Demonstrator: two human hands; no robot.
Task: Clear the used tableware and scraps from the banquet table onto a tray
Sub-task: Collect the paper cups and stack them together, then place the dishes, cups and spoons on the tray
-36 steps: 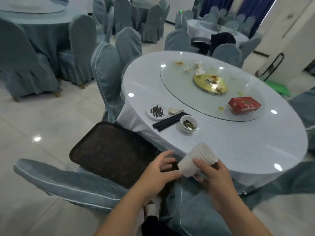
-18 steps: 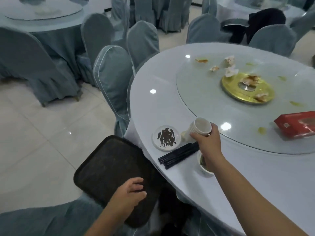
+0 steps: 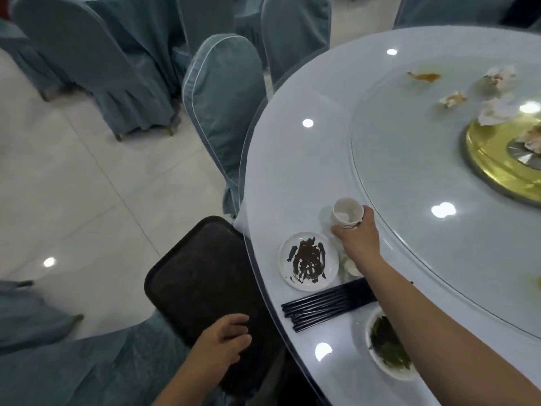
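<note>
The right hand (image 3: pixel 359 239) reaches out over the banquet table (image 3: pixel 295 159), with its fingers and thumb curled round a stack of white cups (image 3: pixel 347 214). The stack sits at the hand's 11 o'clock, just short of the rim of the glass turntable (image 3: pixel 424 183). Its long axis is close to upright and its mouth opens toward the camera. Whether its base touches the cloth or hangs just above it cannot be told. The left hand (image 3: pixel 224 339) holds nothing; its fingers are loosely bent and it lies on the near end of the dark tray (image 3: pixel 202 268). The tray sits off the table's edge on a covered chair (image 3: pixel 96 373). Its long axis runs from about 5 to 11 o'clock, roughly along the table's curve. From the cups the tray lies toward 8 o'clock, well apart and lower than the tabletop. A small plate (image 3: pixel 308 260) smeared dark stands between the two, just beside the right wrist. The black chopsticks (image 3: pixel 325 306) lie at 6 o'clock from that plate, pointing across the edge from 8 to 2 o'clock. A bowl (image 3: pixel 380 351) of green scraps sits half under the right forearm. I judge that the right hand must carry the cups back toward 8 o'clock over the plate. The left hand is the nearer one to steady the tray.
</note>
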